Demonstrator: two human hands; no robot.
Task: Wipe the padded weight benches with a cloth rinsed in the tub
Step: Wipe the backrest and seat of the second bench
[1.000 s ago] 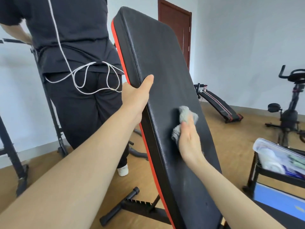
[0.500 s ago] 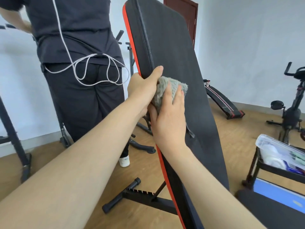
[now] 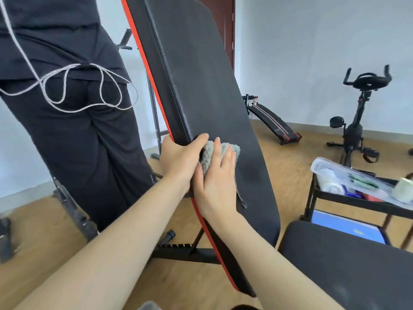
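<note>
A black padded bench backrest [image 3: 196, 86] with a red side strip stands steeply inclined in front of me. My left hand [image 3: 178, 159] grips its left edge, thumb on the pad face. My right hand [image 3: 216, 177] presses a grey cloth [image 3: 210, 153] flat against the pad, right beside my left thumb. A darker damp patch shows on the pad just right of the cloth. The bench's black seat pad [image 3: 348, 265] lies at the lower right. No tub is in view.
A person in dark clothes [image 3: 73, 108] with a white cable stands close on the left, back turned. A black cart [image 3: 348, 198] with a clear plastic box stands at the right. A sit-up board [image 3: 272, 121] and exercise bike [image 3: 357, 121] stand by the far wall.
My right hand swept the cloth from mid-pad up to the left edge beside my left thumb. It now sits slightly lower on the pad, and my view has risen and moved closer.
</note>
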